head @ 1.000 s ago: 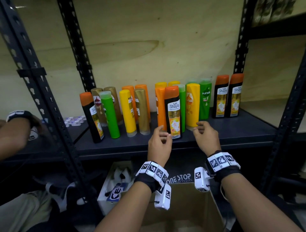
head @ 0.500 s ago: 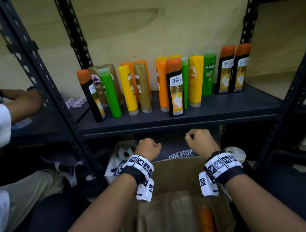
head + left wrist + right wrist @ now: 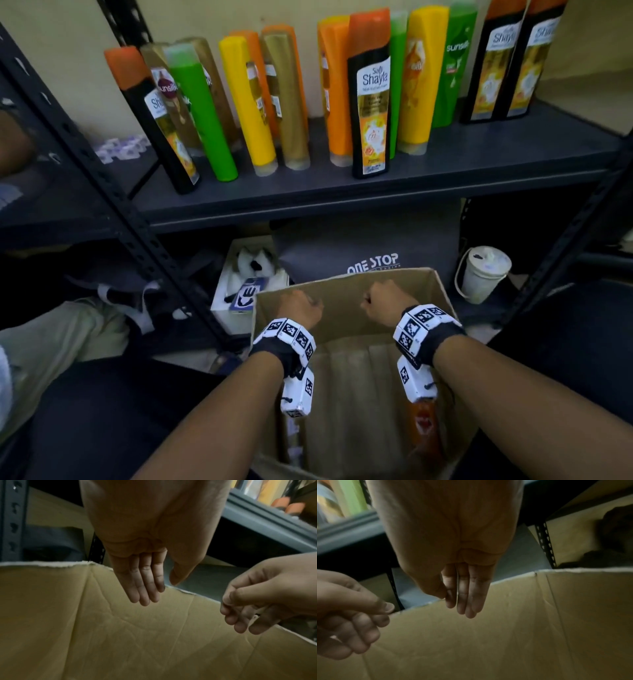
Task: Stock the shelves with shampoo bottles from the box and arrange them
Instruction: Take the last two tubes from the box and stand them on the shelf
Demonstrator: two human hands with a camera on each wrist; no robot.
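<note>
Several shampoo bottles stand on the dark shelf (image 3: 445,178), with a black Shayla bottle (image 3: 371,113) at the front. Below it sits an open cardboard box (image 3: 346,284) with an orange bottle (image 3: 424,428) lying inside near its right wall. My left hand (image 3: 301,306) and right hand (image 3: 383,301) hang side by side over the box's far wall, loosely curled and holding nothing. In the left wrist view my left hand's fingers (image 3: 144,588) point down at the box wall (image 3: 102,628). The right wrist view shows my right hand's fingers (image 3: 465,599) doing the same, empty.
A black slotted upright (image 3: 113,192) runs diagonally at left. Behind the box lie a grey ONE STOP bag (image 3: 373,240), a white box (image 3: 239,294) and a white bucket (image 3: 483,274). Another person's leg (image 3: 51,342) is at far left.
Both hands have left the shelf edge and dropped down to hang over the open box. The head view has tilted down, bringing the box's inside into sight.
</note>
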